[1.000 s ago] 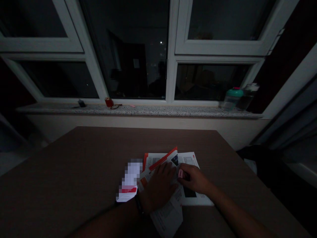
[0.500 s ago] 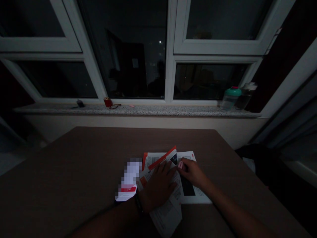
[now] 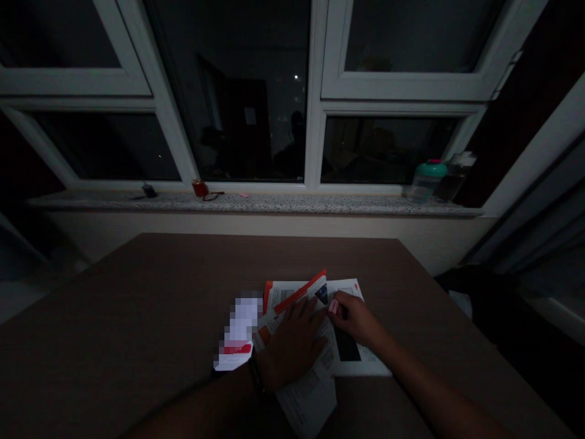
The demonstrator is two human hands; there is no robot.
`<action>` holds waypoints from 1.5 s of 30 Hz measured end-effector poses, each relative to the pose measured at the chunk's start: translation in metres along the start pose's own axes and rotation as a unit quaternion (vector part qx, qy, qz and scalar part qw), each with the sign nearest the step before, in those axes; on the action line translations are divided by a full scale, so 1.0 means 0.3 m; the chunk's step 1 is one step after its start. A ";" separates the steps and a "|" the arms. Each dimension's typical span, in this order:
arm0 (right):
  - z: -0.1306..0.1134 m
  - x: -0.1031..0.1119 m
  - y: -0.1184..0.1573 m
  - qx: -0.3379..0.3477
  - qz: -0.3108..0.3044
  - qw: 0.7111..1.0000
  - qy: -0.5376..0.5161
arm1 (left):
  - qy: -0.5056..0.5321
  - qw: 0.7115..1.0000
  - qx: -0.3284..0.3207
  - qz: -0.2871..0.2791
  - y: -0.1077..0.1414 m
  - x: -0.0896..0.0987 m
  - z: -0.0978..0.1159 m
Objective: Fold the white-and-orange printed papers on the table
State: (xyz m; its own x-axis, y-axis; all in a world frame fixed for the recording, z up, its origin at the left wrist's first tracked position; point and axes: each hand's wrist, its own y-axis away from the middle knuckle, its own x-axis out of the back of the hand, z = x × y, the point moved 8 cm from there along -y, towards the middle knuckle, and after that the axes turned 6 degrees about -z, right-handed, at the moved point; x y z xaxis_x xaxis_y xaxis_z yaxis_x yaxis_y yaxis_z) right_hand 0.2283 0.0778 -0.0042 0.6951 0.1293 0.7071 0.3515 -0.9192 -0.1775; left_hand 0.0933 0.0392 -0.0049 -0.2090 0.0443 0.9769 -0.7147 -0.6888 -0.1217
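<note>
Dark window [image 3: 247,140] ahead, bench [image 3: 137,317] below, pressing folded printed leaflet [image 3: 307,405] flat near bench's front edge with left hand [image 3: 292,344] spread wide, pinching its fold narrowly with right hand [image 3: 359,320]; paper likely light, floppy, easiest taken along loose edges.

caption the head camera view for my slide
Left hand and right hand on an open leaflet on a table

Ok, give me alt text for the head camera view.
A left hand lies flat and a right hand sits at the fold of a red-and-white printed leaflet on a brown table. Behind it is a dark window.
</note>
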 end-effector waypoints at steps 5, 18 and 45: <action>0.005 0.017 -0.006 -0.023 0.021 1.000 -0.003 | 0.003 1.000 0.000 -0.006 -0.002 0.010 0.004; -0.024 0.017 0.028 0.025 -0.002 0.999 -0.023 | 0.000 1.000 0.012 0.006 0.016 0.024 0.016; -0.061 0.047 0.038 0.083 0.054 0.995 0.014 | -0.047 0.993 0.110 0.001 0.016 0.025 -0.003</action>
State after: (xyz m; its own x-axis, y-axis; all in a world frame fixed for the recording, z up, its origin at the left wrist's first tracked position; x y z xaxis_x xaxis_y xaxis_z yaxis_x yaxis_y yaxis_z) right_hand 0.2306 0.0622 0.0163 0.7172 0.0205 0.6966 0.3759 -0.8531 -0.3619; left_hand 0.0877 0.0368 0.0018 -0.1389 -0.0179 0.9901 -0.5497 -0.8303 -0.0922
